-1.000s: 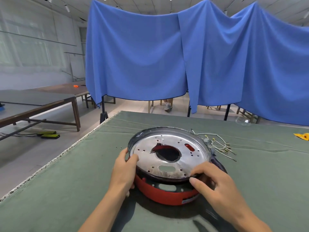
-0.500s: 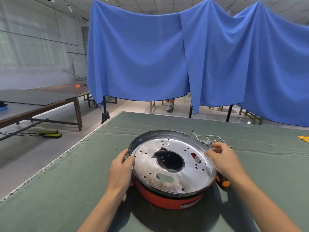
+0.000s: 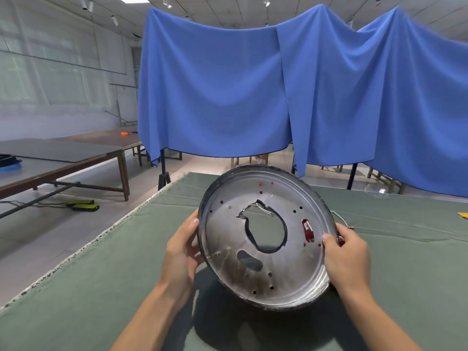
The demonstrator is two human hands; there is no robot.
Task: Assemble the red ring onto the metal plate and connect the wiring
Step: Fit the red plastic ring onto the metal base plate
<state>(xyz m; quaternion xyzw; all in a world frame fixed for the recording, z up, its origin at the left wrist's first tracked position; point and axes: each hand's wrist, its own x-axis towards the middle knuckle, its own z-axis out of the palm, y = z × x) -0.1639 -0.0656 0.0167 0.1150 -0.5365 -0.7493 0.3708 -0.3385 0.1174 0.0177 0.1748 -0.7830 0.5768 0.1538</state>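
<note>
1. Both hands, left [image 3: 183, 245] and right [image 3: 348, 252], grip opposite rims of the metal plate [image 3: 268, 239], tilted up above the green cloth surface [image 3: 101, 274].
2. Red ring shows only through a slot [image 3: 307, 230]; seemingly seated behind.
3. Wiring [image 3: 338, 216] looks unconnected.
4. Plate: dull, scuffed, perforated disc, ragged central hole.

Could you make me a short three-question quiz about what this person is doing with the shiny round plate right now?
1. True or false: the round silver metal plate lies flat on the green cloth-covered table.
2. Which hands hold the plate's rim? A) only the left hand B) only the right hand C) both
3. Fill in: red shows through the small slot near the ____ hand.

Key: 1. False; it is lifted and tilted toward the camera. 2. C. 3. right.
</note>
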